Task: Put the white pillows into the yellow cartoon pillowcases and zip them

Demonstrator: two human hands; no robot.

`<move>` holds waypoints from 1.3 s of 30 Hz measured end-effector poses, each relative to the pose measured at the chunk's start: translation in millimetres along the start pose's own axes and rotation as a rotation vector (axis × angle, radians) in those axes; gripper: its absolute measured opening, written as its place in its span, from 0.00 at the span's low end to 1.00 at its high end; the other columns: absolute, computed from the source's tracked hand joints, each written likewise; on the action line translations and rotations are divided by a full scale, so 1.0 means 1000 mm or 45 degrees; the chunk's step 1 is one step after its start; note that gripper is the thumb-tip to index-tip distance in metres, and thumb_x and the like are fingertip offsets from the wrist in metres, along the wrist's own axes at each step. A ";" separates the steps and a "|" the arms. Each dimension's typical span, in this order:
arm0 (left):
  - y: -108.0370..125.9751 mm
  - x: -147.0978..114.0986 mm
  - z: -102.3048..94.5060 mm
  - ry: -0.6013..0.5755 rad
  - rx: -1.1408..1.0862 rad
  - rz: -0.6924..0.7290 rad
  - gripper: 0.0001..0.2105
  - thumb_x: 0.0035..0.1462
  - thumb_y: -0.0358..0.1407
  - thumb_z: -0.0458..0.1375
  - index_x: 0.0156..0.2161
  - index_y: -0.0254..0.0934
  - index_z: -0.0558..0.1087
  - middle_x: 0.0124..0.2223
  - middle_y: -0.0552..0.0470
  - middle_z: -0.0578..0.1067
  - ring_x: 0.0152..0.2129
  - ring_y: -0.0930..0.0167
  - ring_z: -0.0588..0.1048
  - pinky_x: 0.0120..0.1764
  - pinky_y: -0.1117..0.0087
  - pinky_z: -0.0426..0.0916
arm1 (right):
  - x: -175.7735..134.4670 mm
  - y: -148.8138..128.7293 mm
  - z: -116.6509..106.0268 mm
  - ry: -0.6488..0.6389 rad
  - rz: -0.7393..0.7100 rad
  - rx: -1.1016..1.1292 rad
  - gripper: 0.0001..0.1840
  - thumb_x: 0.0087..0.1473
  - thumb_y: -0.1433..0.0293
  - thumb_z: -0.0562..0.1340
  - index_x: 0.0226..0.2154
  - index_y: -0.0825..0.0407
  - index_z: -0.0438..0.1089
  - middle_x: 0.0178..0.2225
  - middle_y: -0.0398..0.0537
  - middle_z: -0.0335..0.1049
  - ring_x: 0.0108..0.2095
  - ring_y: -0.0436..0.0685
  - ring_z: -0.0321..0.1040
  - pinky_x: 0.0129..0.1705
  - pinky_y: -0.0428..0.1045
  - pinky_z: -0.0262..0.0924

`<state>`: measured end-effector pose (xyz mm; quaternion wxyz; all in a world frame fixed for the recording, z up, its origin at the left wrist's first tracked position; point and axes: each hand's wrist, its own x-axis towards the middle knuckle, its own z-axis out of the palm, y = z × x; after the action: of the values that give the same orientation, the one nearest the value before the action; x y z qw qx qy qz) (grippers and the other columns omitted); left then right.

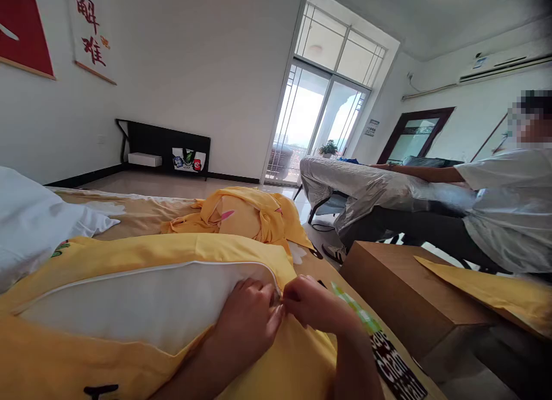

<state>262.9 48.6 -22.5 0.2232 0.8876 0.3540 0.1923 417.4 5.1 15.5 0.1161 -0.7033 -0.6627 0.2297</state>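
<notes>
Yellow fabric pillow cover (241,247) lies in front of the wearer, across the lower left and centre of the view, long opening facing up. White zip edge (172,268) runs along the far side of the opening and curves down at its right end. Smooth white inner cushion (129,302) is inside, showing through the gap.

Both hands at the right end of the opening, almost touching. Right hand (317,308): thumb and fingers closed, pinching the cover's edge at the corner. Left hand (250,311): fingers curled against the white cushion, thumb at the same corner; can't tell if it actually grips fabric, contact is hidden.

Beyond the cover: crumpled orange-yellow cloth with a pink mark (241,210), on tan printed bedding (138,210). Plain white pillow (34,222) at far left.

Right side: brown box with flat faces (405,279), flat yellow fabric piece (491,288) on top. Past it, a person in a white shirt (513,187) sits with an arm over a table wrapped in clear plastic sheeting (366,176). Glass sliding door (319,112) in the back wall.
</notes>
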 end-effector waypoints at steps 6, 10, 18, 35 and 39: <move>0.002 -0.002 -0.002 0.014 -0.074 0.068 0.03 0.52 0.32 0.54 0.32 0.37 0.70 0.34 0.50 0.74 0.38 0.65 0.70 0.43 0.65 0.60 | -0.001 0.001 -0.004 -0.058 0.004 0.071 0.11 0.48 0.75 0.54 0.17 0.52 0.61 0.14 0.36 0.57 0.17 0.46 0.54 0.22 0.43 0.49; 0.003 -0.002 0.001 0.119 -0.116 0.186 0.03 0.52 0.28 0.54 0.31 0.37 0.69 0.35 0.51 0.74 0.38 0.66 0.69 0.45 0.65 0.59 | -0.002 0.007 -0.001 0.134 0.013 0.012 0.04 0.47 0.74 0.56 0.25 0.52 0.66 0.18 0.37 0.60 0.22 0.47 0.56 0.25 0.43 0.47; 0.004 -0.003 0.011 0.214 -0.045 0.370 0.07 0.56 0.27 0.51 0.32 0.36 0.70 0.35 0.50 0.75 0.36 0.67 0.70 0.43 0.65 0.58 | -0.002 0.001 0.001 0.191 -0.231 -0.135 0.08 0.40 0.80 0.56 0.24 0.51 0.63 0.20 0.35 0.57 0.25 0.46 0.49 0.27 0.43 0.42; 0.006 -0.003 -0.006 -0.066 -0.702 0.007 0.09 0.54 0.32 0.54 0.37 0.35 0.75 0.26 0.54 0.74 0.24 0.73 0.70 0.29 0.75 0.59 | -0.011 0.013 -0.010 0.223 -0.413 0.062 0.08 0.38 0.81 0.58 0.20 0.52 0.68 0.23 0.38 0.69 0.27 0.48 0.61 0.35 0.44 0.51; 0.009 -0.004 -0.005 -0.041 -0.681 0.090 0.12 0.58 0.33 0.50 0.36 0.36 0.76 0.31 0.53 0.76 0.29 0.72 0.71 0.33 0.74 0.59 | -0.010 0.014 -0.010 0.205 -0.453 0.112 0.08 0.38 0.80 0.58 0.19 0.52 0.67 0.23 0.38 0.69 0.27 0.48 0.62 0.35 0.44 0.53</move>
<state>262.1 41.2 -14.7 0.4486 0.8118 0.2558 0.2726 434.1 -5.0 19.3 0.2380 -0.5854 -0.7545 0.1773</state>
